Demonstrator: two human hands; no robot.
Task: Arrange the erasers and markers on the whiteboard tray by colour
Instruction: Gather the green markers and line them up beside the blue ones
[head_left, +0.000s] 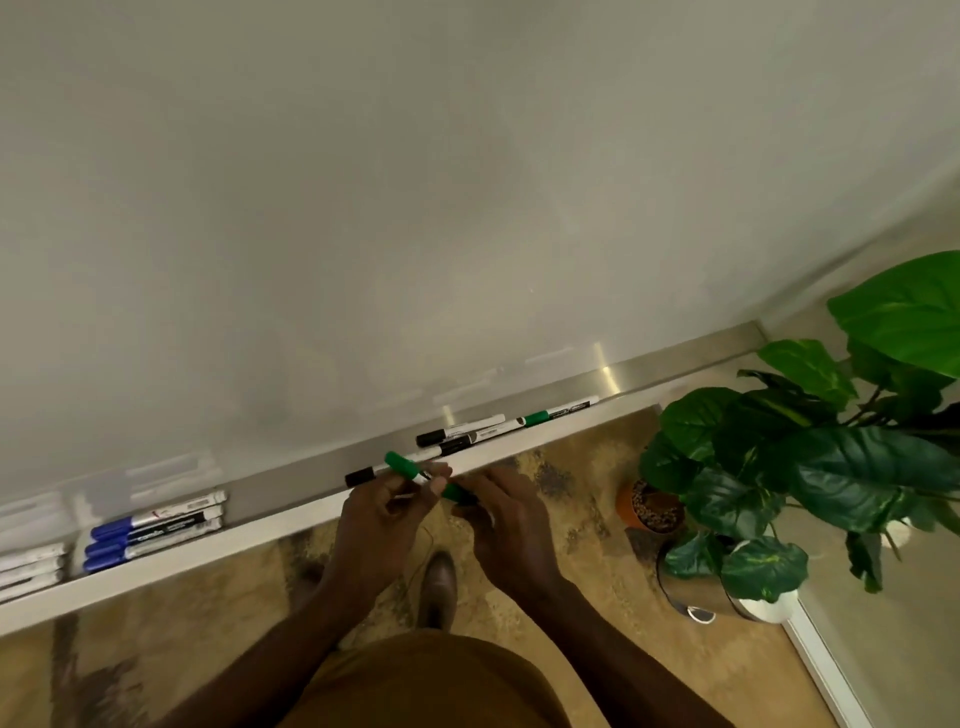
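My left hand (382, 512) and my right hand (501, 512) are together just in front of the whiteboard tray (291, 525), both gripping green markers (402, 464) whose caps stick out between the fingers. One black-capped marker (361, 476) lies on the tray right behind my left hand. Further right lie two more black markers (457, 434) and a green-capped marker (558, 413). Three blue markers (156, 535) are stacked side by side at the tray's left, with white erasers (31, 566) at the far left edge.
The whiteboard (415, 208) fills the upper view. Leafy potted plants (810, 467) with an orange pot (649, 512) stand on the floor at the right, close to the tray's end. My shoe (439, 587) is on the patterned floor below.
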